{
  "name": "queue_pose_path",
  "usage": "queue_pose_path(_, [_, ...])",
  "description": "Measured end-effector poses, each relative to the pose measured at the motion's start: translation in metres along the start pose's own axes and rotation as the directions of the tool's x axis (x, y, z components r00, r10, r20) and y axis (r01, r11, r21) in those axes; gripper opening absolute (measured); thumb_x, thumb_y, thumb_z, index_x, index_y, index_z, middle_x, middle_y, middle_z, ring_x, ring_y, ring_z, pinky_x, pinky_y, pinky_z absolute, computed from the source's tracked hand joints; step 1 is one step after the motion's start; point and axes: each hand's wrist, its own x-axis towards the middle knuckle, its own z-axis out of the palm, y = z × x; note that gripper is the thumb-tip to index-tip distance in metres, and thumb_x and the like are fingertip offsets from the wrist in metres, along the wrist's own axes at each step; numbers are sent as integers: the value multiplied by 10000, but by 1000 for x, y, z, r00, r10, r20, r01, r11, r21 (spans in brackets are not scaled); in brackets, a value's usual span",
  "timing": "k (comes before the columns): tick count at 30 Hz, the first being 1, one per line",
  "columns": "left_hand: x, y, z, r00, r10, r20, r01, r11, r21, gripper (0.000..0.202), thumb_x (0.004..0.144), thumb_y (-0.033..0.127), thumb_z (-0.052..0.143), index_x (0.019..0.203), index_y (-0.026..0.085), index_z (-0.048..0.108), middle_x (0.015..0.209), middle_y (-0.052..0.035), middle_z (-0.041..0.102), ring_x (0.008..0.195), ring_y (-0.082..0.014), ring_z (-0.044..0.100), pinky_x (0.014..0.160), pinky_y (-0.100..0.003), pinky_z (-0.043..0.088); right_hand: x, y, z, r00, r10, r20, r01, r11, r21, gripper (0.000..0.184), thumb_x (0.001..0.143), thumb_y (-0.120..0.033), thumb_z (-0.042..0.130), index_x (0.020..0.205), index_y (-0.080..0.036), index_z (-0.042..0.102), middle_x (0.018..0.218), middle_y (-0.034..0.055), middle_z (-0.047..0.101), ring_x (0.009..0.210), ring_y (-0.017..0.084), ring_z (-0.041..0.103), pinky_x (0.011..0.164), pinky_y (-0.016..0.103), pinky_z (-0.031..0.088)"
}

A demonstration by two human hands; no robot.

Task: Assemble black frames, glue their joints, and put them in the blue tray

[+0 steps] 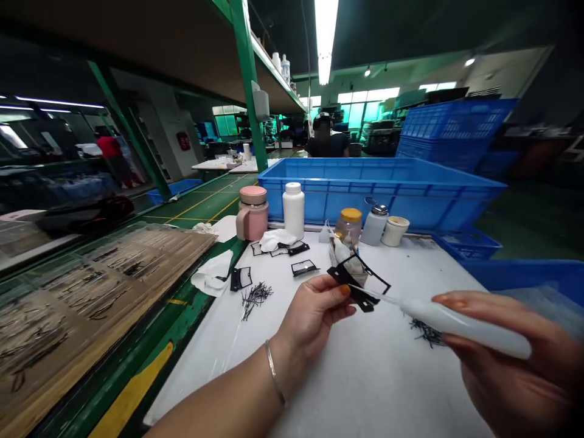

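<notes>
Between the thumb and fingers of my left hand (314,307) is a black plastic frame (360,281), tilted above the white tabletop. My right hand (511,347) is wrapped round a white-handled tool (465,325) with a thin metal shaft. The shaft points left and reaches the frame near my left thumb; whether its tip touches cannot be made out. A pile of thin black pieces (427,332) lies partly hidden behind the tool. Another pile of black pieces (256,297) sits left of my left hand. More black frames (305,267) lie beyond it.
Across the back stand a pink mug (255,216), a white bottle (293,212), a yellow-lidded jar (349,225) and a grey dispenser bottle (375,226). Behind them is a large blue crate (387,191). At left lies a cardboard-lined tray (104,280). White cloths (214,274) lie nearby. People are farther back.
</notes>
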Motion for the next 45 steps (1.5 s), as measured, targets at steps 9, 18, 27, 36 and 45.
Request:
queue_pose_path(9, [-3, -3, 3, 999, -40, 29, 40, 999, 22, 191, 734, 179, 766, 902, 117, 699, 860, -58, 677, 717, -103, 631, 637, -185, 526, 7, -14, 3, 987, -91, 136, 101, 993, -67, 317, 729, -78, 751, 1018, -191, 690, 944, 43, 692, 846, 223, 650, 717, 348, 499])
queue_pose_path(18, [-4, -3, 3, 998, -58, 24, 57, 998, 18, 171, 742, 172, 760, 891, 118, 696, 854, -53, 668, 718, -100, 626, 642, -188, 528, 6, -11, 3, 985, -92, 144, 101, 994, -53, 402, 686, -19, 764, 1048, -182, 704, 943, 52, 697, 835, 243, 647, 674, 380, 488])
queue_pose_path(27, [-4, -3, 4, 997, -75, 17, 75, 997, 26, 160, 750, 165, 749, 890, 113, 694, 850, -58, 664, 717, -100, 622, 642, -188, 523, 5, -12, 7, 991, -87, 105, 89, 996, -13, 399, 692, 0, 746, 1049, -174, 711, 947, 61, 703, 832, 259, 647, 655, 397, 484])
queue_pose_path(36, [-6, -3, 3, 997, -70, 38, 69, 997, 36, 182, 750, 191, 755, 904, 120, 691, 859, -51, 661, 713, -96, 616, 662, -199, 522, 5, -12, 5, 988, -60, 142, 66, 997, -42, 385, 683, -13, 751, 1025, -186, 716, 930, 55, 712, 834, 266, 661, 663, 397, 506])
queue_pose_path(45, [-5, -2, 4, 997, -67, 37, 67, 998, 19, 186, 735, 191, 767, 884, 112, 689, 848, -56, 660, 716, -107, 625, 653, -201, 514, 6, -14, 5, 988, -55, 147, 69, 994, -91, 361, 713, -62, 749, 1030, -232, 714, 916, 34, 715, 805, 257, 666, 656, 389, 513])
